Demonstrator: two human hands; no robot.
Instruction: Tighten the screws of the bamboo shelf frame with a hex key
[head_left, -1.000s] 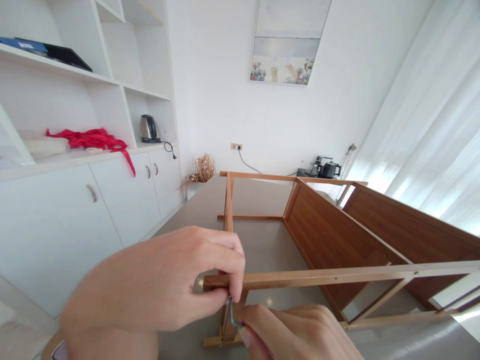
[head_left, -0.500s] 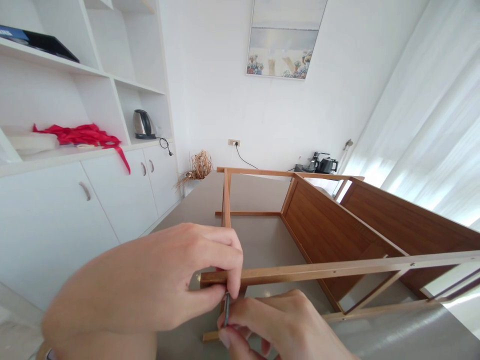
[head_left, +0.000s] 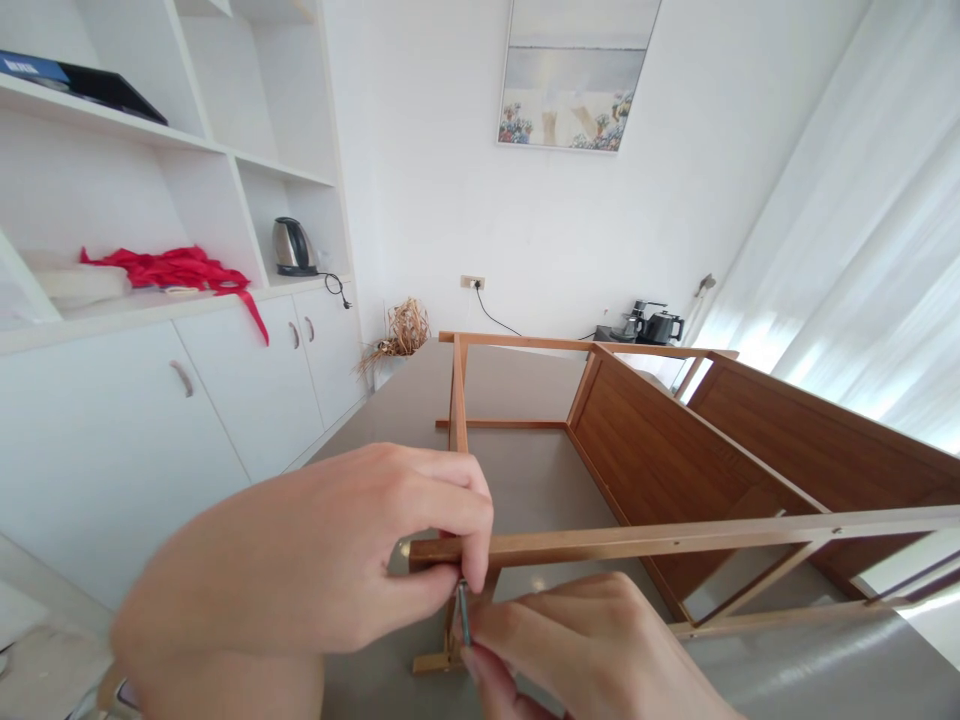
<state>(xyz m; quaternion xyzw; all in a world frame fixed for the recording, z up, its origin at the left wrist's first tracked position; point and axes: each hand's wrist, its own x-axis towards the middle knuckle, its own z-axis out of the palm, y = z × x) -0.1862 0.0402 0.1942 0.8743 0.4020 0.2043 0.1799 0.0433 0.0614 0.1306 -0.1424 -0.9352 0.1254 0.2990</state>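
Note:
A wooden shelf frame (head_left: 585, 545) lies on its side on a grey tabletop, with brown panels set between its rails. At its near left corner, my left hand (head_left: 352, 550) reaches over the rail, thumb and index finger pinched around the upper end of a thin metal hex key (head_left: 464, 615). My right hand (head_left: 577, 645) comes in from the lower right and pinches the lower end of this key between thumb and forefinger. The key stands nearly upright, just below the rail's end. Its tip and whatever it meets are hidden by my left fingers.
The grey tabletop (head_left: 517, 480) extends under the frame. White cabinets (head_left: 217, 400) line the left side, with a kettle (head_left: 294, 247) and red ribbon (head_left: 180, 268) on their shelves. Dried plants (head_left: 405, 328) and a black coffee pot (head_left: 661, 327) are at the back.
The view has shifted slightly, so everything appears a little further right. Both hands keep their pinch on the hex key, which leans slightly differently now.

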